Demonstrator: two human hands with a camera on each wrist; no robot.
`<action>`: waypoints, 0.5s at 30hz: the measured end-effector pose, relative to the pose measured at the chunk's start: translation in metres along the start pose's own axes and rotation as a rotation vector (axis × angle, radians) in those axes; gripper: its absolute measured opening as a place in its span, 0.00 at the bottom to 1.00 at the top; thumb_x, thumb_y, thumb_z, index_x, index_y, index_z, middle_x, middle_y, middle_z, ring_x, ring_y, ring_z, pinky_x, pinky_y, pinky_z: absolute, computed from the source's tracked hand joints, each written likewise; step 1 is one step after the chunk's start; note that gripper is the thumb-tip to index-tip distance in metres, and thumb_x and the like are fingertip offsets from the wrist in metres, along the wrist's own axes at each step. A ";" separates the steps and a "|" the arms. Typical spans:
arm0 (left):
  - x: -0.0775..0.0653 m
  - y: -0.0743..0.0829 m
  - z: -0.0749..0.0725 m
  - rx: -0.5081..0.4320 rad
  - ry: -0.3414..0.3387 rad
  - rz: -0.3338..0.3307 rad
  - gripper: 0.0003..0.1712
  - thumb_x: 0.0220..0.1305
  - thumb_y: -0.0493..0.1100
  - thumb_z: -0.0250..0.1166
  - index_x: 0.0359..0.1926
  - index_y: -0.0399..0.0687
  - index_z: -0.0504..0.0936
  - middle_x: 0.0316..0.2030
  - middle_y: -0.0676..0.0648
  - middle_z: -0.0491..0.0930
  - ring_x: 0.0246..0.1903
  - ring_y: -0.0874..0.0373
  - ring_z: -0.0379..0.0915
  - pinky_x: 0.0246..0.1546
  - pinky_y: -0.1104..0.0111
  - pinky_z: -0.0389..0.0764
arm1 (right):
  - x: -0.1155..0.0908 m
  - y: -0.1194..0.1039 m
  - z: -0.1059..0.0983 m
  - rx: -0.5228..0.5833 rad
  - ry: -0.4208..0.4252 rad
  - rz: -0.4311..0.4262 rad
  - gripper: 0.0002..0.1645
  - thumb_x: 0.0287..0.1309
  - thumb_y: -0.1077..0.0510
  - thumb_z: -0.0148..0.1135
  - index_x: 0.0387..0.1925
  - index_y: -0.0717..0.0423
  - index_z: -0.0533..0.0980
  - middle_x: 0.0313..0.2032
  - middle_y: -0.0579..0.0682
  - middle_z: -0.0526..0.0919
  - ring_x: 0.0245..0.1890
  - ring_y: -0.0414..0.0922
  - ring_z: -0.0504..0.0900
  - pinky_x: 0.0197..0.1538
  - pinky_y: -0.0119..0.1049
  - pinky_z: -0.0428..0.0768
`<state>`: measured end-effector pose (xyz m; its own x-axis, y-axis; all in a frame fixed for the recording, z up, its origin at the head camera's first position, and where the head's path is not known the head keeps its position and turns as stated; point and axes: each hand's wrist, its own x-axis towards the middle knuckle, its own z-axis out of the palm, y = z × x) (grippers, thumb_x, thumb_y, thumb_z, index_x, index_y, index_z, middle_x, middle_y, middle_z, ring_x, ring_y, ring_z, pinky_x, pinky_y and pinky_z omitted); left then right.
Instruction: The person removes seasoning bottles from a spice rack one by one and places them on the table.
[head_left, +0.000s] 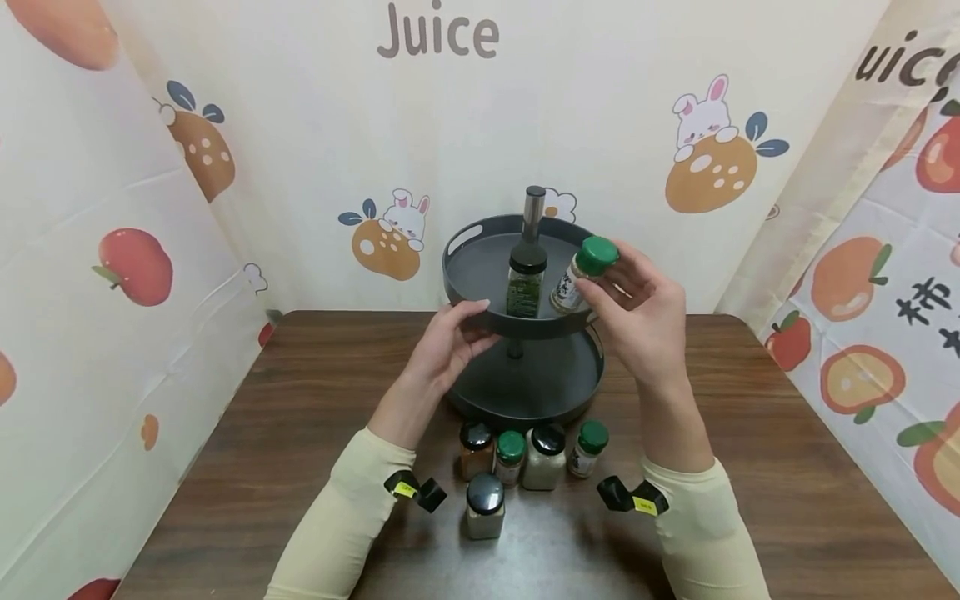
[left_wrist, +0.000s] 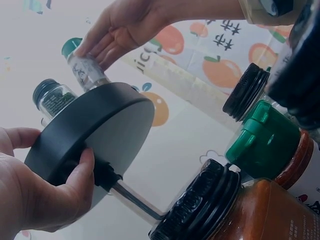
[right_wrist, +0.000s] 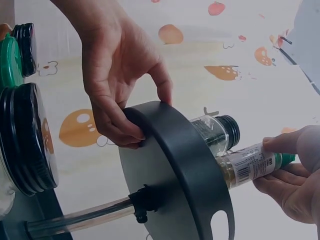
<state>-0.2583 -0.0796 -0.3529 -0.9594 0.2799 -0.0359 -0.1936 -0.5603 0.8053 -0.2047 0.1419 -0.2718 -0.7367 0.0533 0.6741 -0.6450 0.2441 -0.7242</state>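
Observation:
A dark grey two-tier round tray stand [head_left: 480, 250] stands at the table's back. On its upper tier, a black-capped jar of green herbs [head_left: 523, 292] sits in front of the metal post. To the right of that jar, my right hand [head_left: 645, 317] grips a green-capped spice jar [head_left: 570, 283], which tilts over the upper tier. My left hand [head_left: 442, 346] holds the upper tier's rim at the front left, thumb above and fingers below. In the right wrist view the gripped jar [right_wrist: 247, 165] shows a barcode label, its base at the tray.
In front of the stand are a jar with orange-brown contents [head_left: 476, 454], a small green-capped jar [head_left: 510, 458], a larger black-capped jar [head_left: 544, 458], another green-capped jar [head_left: 587, 450] and a black-capped jar [head_left: 485, 508]. The lower tier [head_left: 525, 387] lies beneath. A printed curtain [head_left: 300, 150] hangs behind.

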 end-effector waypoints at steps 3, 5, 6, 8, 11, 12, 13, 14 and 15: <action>0.000 0.000 0.000 0.000 -0.004 0.008 0.10 0.67 0.39 0.59 0.47 0.44 0.71 0.34 0.47 0.77 0.36 0.57 0.79 0.56 0.54 0.77 | 0.000 -0.001 -0.001 0.032 0.010 -0.006 0.28 0.52 0.74 0.68 0.57 0.70 0.76 0.48 0.57 0.86 0.47 0.50 0.84 0.54 0.33 0.82; 0.000 0.000 0.000 -0.001 -0.004 0.014 0.09 0.67 0.39 0.59 0.46 0.45 0.71 0.34 0.47 0.77 0.36 0.56 0.79 0.59 0.51 0.73 | 0.000 -0.002 -0.001 0.036 0.006 -0.011 0.28 0.52 0.74 0.68 0.57 0.70 0.76 0.48 0.55 0.86 0.47 0.50 0.84 0.53 0.33 0.82; 0.000 0.000 0.000 -0.002 -0.003 0.013 0.09 0.67 0.39 0.59 0.46 0.44 0.71 0.34 0.47 0.78 0.36 0.56 0.79 0.59 0.51 0.72 | -0.001 -0.003 -0.001 0.037 0.003 -0.015 0.28 0.52 0.74 0.68 0.57 0.70 0.76 0.48 0.55 0.86 0.47 0.50 0.84 0.53 0.32 0.82; 0.000 0.000 -0.001 -0.002 -0.001 0.010 0.10 0.66 0.39 0.60 0.47 0.43 0.71 0.34 0.47 0.78 0.36 0.56 0.79 0.57 0.54 0.76 | -0.002 -0.004 -0.001 0.059 -0.004 -0.019 0.28 0.51 0.75 0.68 0.57 0.70 0.76 0.47 0.54 0.86 0.47 0.50 0.84 0.53 0.31 0.82; 0.001 0.000 -0.001 -0.009 0.001 0.004 0.11 0.66 0.39 0.60 0.47 0.43 0.71 0.35 0.46 0.78 0.37 0.56 0.79 0.48 0.60 0.84 | -0.005 -0.006 -0.001 0.113 -0.018 -0.020 0.28 0.51 0.76 0.67 0.57 0.70 0.76 0.47 0.53 0.86 0.47 0.50 0.84 0.53 0.31 0.82; 0.001 0.000 -0.001 -0.011 0.001 0.003 0.11 0.66 0.39 0.60 0.47 0.43 0.71 0.36 0.46 0.78 0.37 0.56 0.79 0.45 0.63 0.85 | -0.006 -0.005 -0.001 0.131 -0.022 -0.021 0.28 0.51 0.76 0.67 0.57 0.70 0.76 0.47 0.53 0.86 0.47 0.50 0.83 0.53 0.30 0.82; 0.001 -0.001 -0.001 -0.013 0.001 0.002 0.11 0.66 0.38 0.60 0.47 0.43 0.71 0.36 0.46 0.78 0.37 0.56 0.79 0.42 0.64 0.86 | -0.007 -0.004 -0.002 0.148 -0.026 -0.022 0.29 0.51 0.77 0.67 0.57 0.69 0.76 0.47 0.53 0.86 0.47 0.50 0.83 0.53 0.30 0.82; 0.001 -0.001 -0.001 -0.014 0.002 0.000 0.10 0.66 0.38 0.60 0.46 0.43 0.71 0.36 0.46 0.78 0.37 0.56 0.79 0.42 0.65 0.86 | -0.008 -0.003 -0.003 0.163 -0.031 -0.025 0.29 0.50 0.77 0.67 0.57 0.69 0.76 0.48 0.53 0.86 0.47 0.50 0.83 0.53 0.30 0.82; 0.002 -0.001 0.000 -0.016 0.000 -0.002 0.09 0.66 0.38 0.60 0.46 0.43 0.72 0.36 0.46 0.78 0.37 0.56 0.79 0.42 0.65 0.86 | -0.009 -0.002 -0.004 0.159 -0.033 -0.030 0.29 0.50 0.77 0.67 0.57 0.69 0.76 0.48 0.53 0.86 0.47 0.50 0.83 0.53 0.30 0.82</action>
<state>-0.2598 -0.0786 -0.3536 -0.9590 0.2811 -0.0373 -0.1987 -0.5723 0.7957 -0.1958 0.1451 -0.2759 -0.7215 0.0160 0.6923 -0.6886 0.0890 -0.7197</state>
